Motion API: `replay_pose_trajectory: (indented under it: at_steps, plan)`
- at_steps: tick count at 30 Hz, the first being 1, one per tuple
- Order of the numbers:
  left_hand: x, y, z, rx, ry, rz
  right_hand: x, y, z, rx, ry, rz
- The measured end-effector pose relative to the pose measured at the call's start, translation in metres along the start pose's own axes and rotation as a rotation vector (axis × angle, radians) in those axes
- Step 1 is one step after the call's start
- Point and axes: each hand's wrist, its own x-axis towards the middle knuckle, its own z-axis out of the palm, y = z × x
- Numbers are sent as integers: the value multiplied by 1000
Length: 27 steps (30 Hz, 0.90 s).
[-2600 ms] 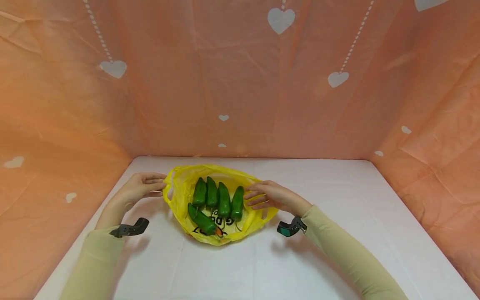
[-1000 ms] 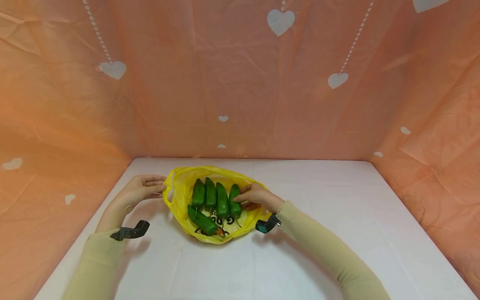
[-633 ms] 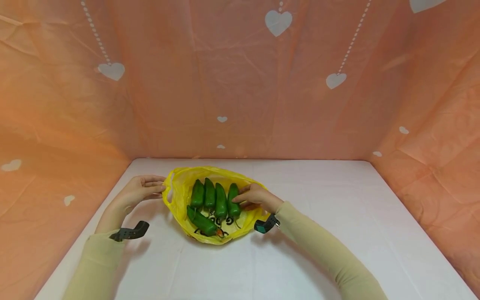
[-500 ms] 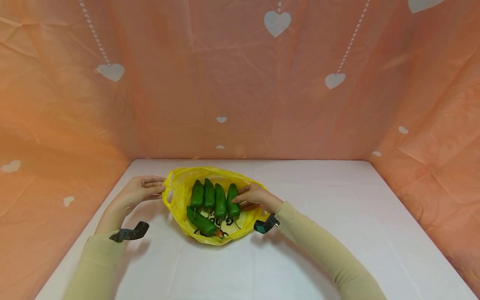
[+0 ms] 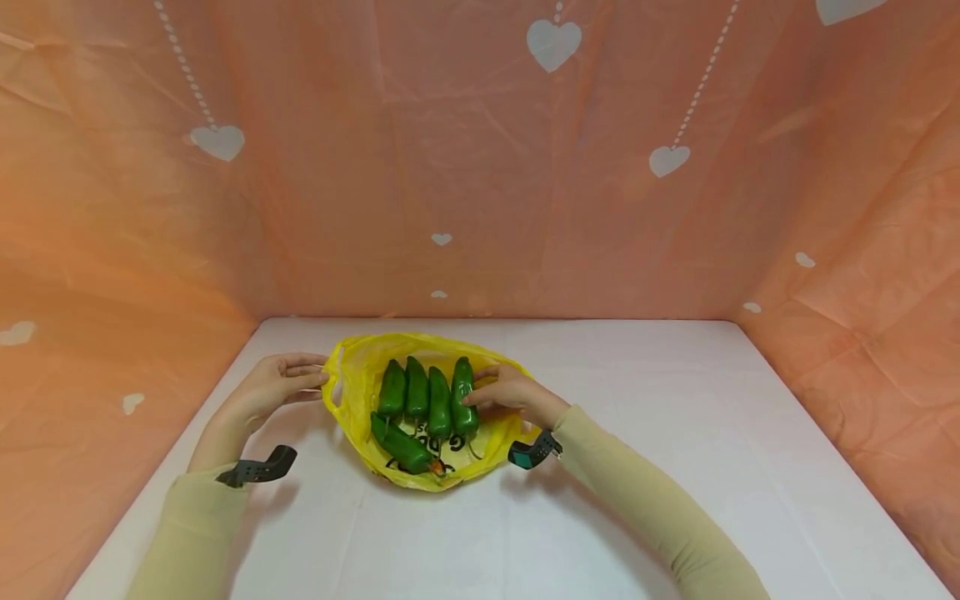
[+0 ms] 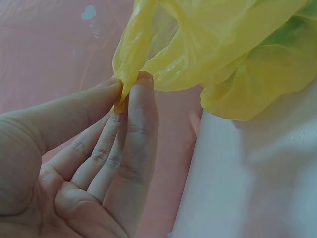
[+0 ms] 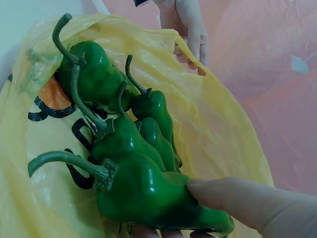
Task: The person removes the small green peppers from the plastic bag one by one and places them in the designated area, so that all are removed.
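Observation:
A yellow plastic bag (image 5: 362, 358) lies on the table with its mouth spread, several green peppers in it. My left hand (image 5: 264, 392) pinches the bag's left handle between thumb and fingertips; the left wrist view shows the gathered handle (image 6: 131, 57) there. Inside the bag's right side, my right hand (image 5: 519, 395) grips the rightmost green pepper (image 5: 463, 408). In the right wrist view the thumb presses on that pepper (image 7: 141, 191) and fingertips show beneath it. Three peppers stand in a row left of it, and another pepper (image 5: 405, 447) lies slanted in front.
The white table (image 5: 637, 400) reaches to an orange fabric backdrop (image 5: 480, 183) with white hearts at the back and both sides. Black lettering is printed on the bag. A black wrist strap (image 5: 258, 467) sits on the left wrist, another strap (image 5: 534, 450) on the right.
My right hand has moved left into the bag and taken hold of the rightmost pepper, which has shifted slightly away from me. The left hand keeps its pinch on the handle.

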Motion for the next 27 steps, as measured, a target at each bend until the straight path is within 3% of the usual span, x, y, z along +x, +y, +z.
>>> replay_pose_trajectory:
  at_steps: [11,21,27]
  plan:
    - [0,-3,1,8,5,7,-11,-7,2,55,-52,-82]
    - [-2,-9,2,-8,7,5,-27,-15,-1,62,-128,-98]
    - [3,-9,4,-4,-1,16,-38,-18,-13,59,-125,-106]
